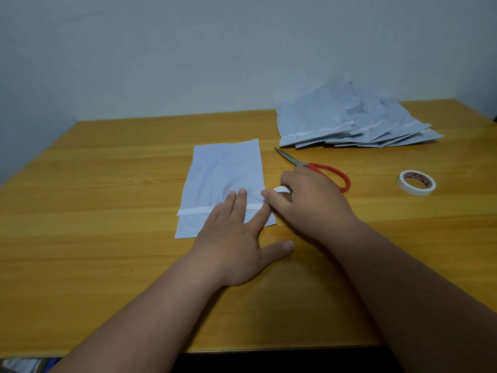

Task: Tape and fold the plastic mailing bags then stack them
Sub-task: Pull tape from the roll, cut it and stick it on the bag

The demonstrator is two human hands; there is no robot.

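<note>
The left hand (233, 239) lies flat, fingers straight and spread, pressing the near right part of a pale mailing bag (224, 181) onto the wooden table (94, 200); its thumb rests on the bare wood beside the bag. The right hand (304, 203) sits just to the right, fingers curled round a small roll of white tape (281, 189), its fingertips touching the bag's right edge where the two hands almost meet.

The bag lies flat near the middle of the table, long side running away from the person, its surface faintly creased and bluish white. A strip of white tape (193, 211) crosses it from the left edge to under the left hand's fingers, with a short part of the bag nearer than the strip.

Red-handled scissors (314, 168) lie just beyond the right hand, blades pointing left and away. Further right a second, larger tape roll (416, 183) lies flat. At the far right, against the wall, a loose fanned pile of similar bags (349, 122) shows tape strips along the near edges.
</note>
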